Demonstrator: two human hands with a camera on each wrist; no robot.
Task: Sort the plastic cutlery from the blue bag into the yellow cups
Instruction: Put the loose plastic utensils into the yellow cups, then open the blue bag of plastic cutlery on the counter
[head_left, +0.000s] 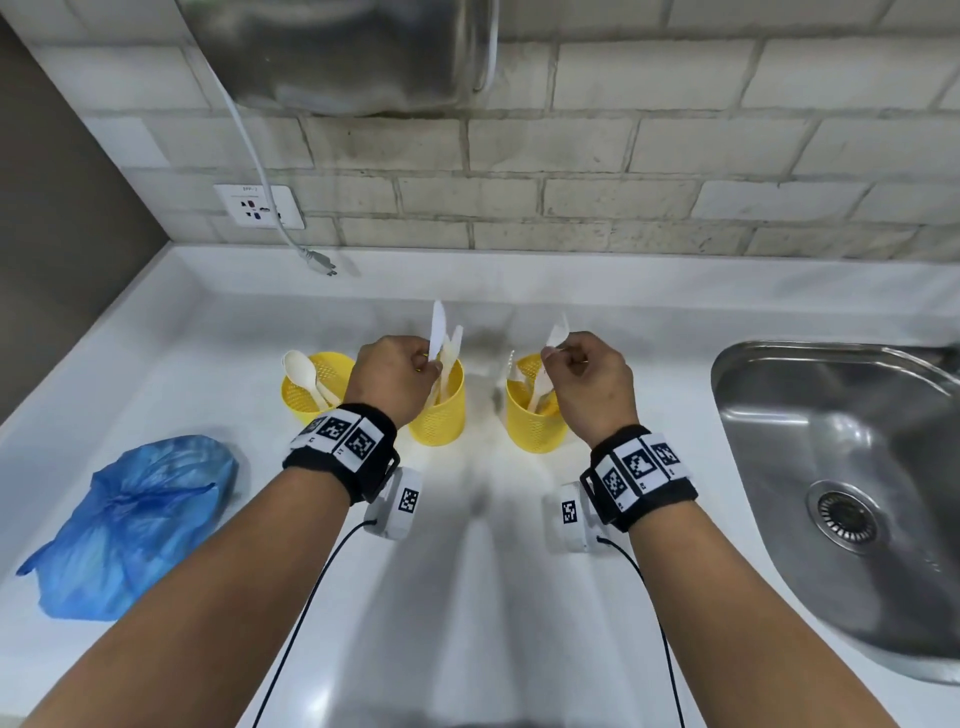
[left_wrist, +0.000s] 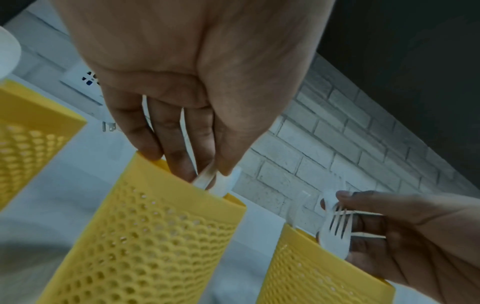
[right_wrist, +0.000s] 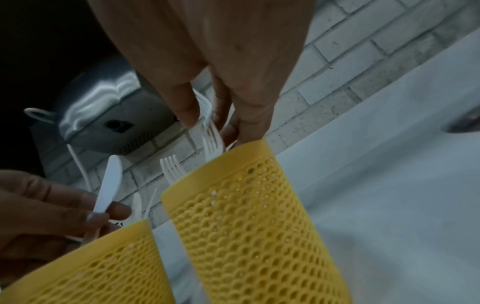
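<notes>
white countertop (head_left: 519, 597) runs under a pale brick wall (head_left: 675, 156), with a steel sink (head_left: 831, 441) on your right and a crumpled blue plastic bag (head_left: 135, 519) lying closed at the near left, well apart from your hands. three perforated yellow plastic cups stand in a row: the left cup (head_left: 306, 395) holds white spoons, the middle cup (head_left: 441, 421) holds knives, the right cup (head_left: 535, 421) holds forks. your left hand (head_left: 395, 374) hovers over the middle cup, fingers curled, thumb and fingertips pinching a white plastic knife (head_left: 437, 327) by its handle; the blade points up, long axis near upright, handle end just above the rim. your right hand (head_left: 587, 379) hangs over the right cup, fingers curled, pinching a white plastic fork (left_wrist: 335, 232); the left wrist view shows its tines by your fingertips, handle down toward the cup. each piece lies straight above its own cup, so the coming move looks like a plain drop. standing cutlery crowds both mouths and could snag.
</notes>
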